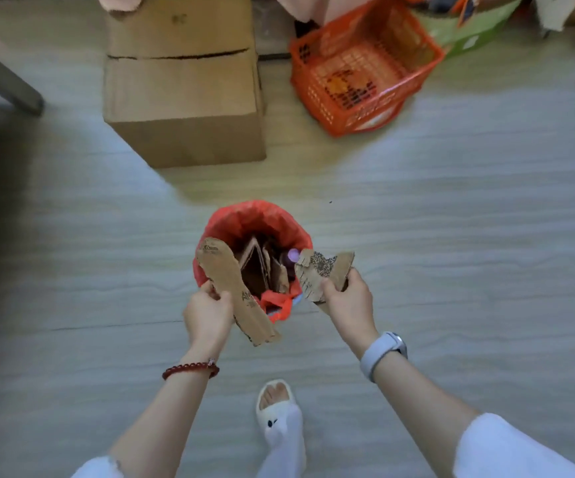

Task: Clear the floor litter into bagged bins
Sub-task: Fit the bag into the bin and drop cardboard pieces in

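A small round bin [256,232] lined with a thin, crinkled red plastic bag [241,220] stands on the pale wood-grain floor [451,253], its knotted bag handles [279,303] hanging over the near rim. Inside stand folded brown cardboard pieces [261,267] and something small and purple, too blurred to name. The left hand [208,313] grips a long, insole-shaped strip of corrugated cardboard [234,288], rounded at its far end and ragged at the near end, laid across the bin's left rim. The right hand [346,294] pinches a torn cardboard scrap [320,270] with frayed edges and a dark printed patch, held just over the bin's right rim. A beaded bracelet [191,369] circles the left wrist, a grey watch [384,351] the right. Beyond the bin stand stacked cardboard boxes [184,105] and an orange lattice basket [365,67], with bare floor between them and the bin. A white slipper [275,405] stands near the bin.
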A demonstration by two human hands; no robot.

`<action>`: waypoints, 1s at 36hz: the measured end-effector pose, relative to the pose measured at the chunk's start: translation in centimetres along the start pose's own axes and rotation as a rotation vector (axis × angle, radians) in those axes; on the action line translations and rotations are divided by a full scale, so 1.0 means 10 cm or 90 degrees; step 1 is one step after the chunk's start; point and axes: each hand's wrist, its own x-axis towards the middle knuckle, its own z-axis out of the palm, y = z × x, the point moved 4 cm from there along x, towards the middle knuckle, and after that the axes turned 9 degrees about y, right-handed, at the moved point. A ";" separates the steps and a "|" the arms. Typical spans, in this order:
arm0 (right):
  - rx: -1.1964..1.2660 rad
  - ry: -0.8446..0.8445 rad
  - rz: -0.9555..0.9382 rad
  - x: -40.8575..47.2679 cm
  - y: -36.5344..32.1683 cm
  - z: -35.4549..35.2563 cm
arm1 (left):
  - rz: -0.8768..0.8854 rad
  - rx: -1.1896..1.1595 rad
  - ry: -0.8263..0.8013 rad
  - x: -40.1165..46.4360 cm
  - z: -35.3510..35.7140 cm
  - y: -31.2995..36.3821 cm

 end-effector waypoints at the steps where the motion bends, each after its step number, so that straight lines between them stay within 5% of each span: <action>1: -0.035 -0.007 -0.016 0.07 -0.04 0.13 | 0.021 0.037 -0.009 0.13 0.01 -0.02; 7: -0.264 -0.040 -0.094 0.55 -0.07 0.70 | 0.234 0.377 -0.043 0.70 0.26 0.10; 14: -0.383 -0.074 -0.139 1.02 -0.12 1.09 | 0.306 0.626 -0.072 1.08 0.61 0.38; 25: -0.531 -0.183 -0.185 1.32 -0.14 1.45 | 0.241 0.568 0.026 1.18 0.27 0.55; 34: -0.583 -0.307 -0.197 1.40 -0.12 1.52 | 0.212 0.640 -0.098 0.99 0.74 0.44; 36: -0.589 -0.311 -0.207 1.41 -0.10 1.55 | 0.265 0.645 -0.054 0.95 0.75 0.54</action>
